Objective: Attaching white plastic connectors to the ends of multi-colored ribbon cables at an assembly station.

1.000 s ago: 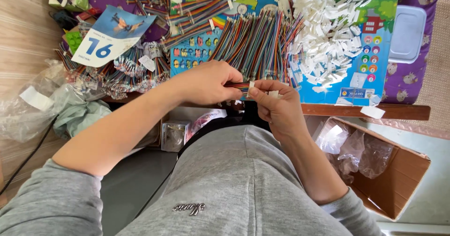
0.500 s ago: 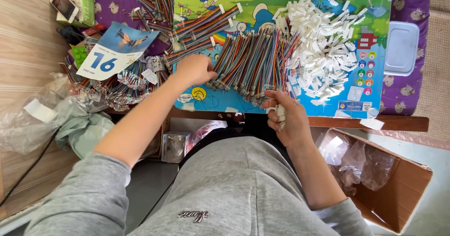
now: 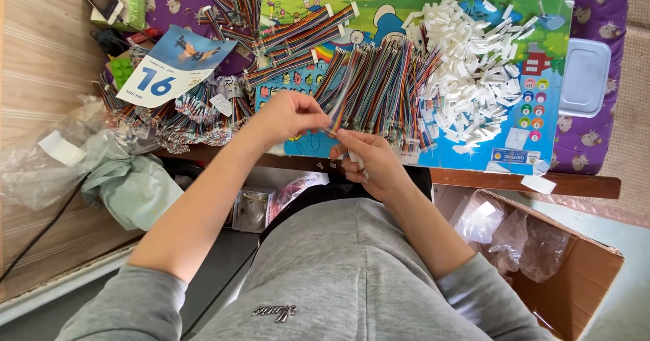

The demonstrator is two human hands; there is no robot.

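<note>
fingertips of left hand (image 3: 288,118) and right hand (image 3: 369,162) pinch 1 multicoloured ribbon cable (image 3: 336,121) angled up-right toward the pile.

The scene is taken by a single camera worn on the head and aimed steeply downward and a little forward. The person's own lap and forearms fill the lower half at close range, and the left hand (image 3: 288,116) and right hand (image 3: 369,162) are met just below mid-frame. The worktop (image 3: 528,182) is seen from above across the upper part, with a cardboard box (image 3: 582,280) cut off at lower right
</note>
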